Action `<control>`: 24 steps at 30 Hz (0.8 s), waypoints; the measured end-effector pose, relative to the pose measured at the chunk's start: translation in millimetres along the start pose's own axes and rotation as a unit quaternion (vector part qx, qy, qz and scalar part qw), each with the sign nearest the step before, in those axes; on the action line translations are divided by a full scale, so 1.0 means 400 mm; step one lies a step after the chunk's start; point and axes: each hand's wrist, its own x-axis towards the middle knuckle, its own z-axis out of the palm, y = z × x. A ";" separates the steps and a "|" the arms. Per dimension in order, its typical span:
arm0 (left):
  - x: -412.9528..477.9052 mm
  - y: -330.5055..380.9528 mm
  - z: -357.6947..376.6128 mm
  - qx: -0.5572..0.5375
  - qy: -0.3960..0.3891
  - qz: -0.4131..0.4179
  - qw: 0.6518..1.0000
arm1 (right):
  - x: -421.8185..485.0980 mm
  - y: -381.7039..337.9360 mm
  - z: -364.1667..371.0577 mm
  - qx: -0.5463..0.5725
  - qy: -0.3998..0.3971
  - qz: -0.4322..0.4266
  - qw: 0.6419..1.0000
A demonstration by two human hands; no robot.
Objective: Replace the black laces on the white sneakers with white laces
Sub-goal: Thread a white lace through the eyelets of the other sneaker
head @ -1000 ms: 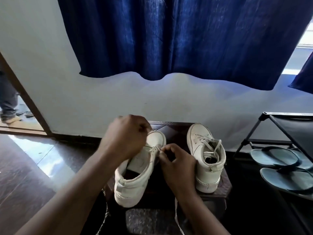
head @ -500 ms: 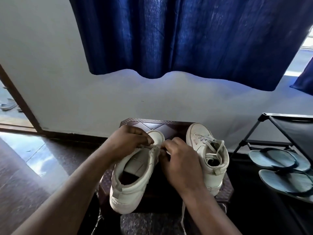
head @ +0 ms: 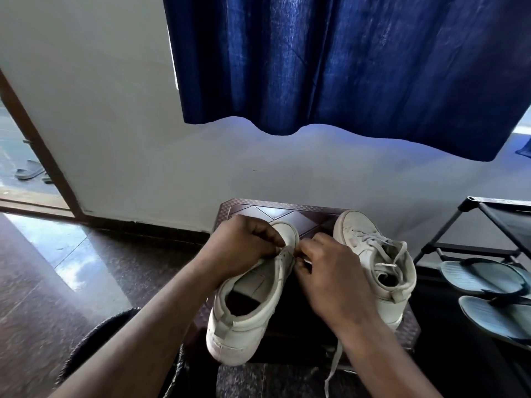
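Note:
Two white sneakers stand on a dark patterned stool [head: 250,206]. The left sneaker [head: 247,308] has no lace across its open tongue. My left hand [head: 241,248] curls its fingers at the front eyelets near the toe. My right hand [head: 330,271] pinches a white lace [head: 333,366] at the eyelets on the shoe's right side; the lace's loose end hangs down under my wrist. The right sneaker [head: 376,254] is laced with a white lace, its ends loose. No black lace is in view.
A black shoe rack [head: 471,225] stands at the right with two grey-blue flip-flops [head: 482,277] beside it. A blue curtain [head: 344,67] hangs above on the white wall. A doorway [head: 17,156] opens at the left. A dark cord [head: 178,366] hangs off the stool's left front.
Both hands slid forward toward the left sneaker's toe and closed in on its front eyelets. The view shifted left and down a little.

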 end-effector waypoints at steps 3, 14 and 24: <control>0.006 -0.005 0.004 0.036 0.002 0.023 0.999 | 0.002 0.002 -0.002 0.008 0.008 0.007 1.000; 0.007 -0.009 0.012 0.073 0.014 0.042 0.996 | 0.001 0.002 0.003 0.010 0.013 0.002 1.000; 0.012 -0.015 0.015 0.087 0.023 0.061 0.994 | -0.001 0.009 0.025 0.152 0.074 0.022 0.985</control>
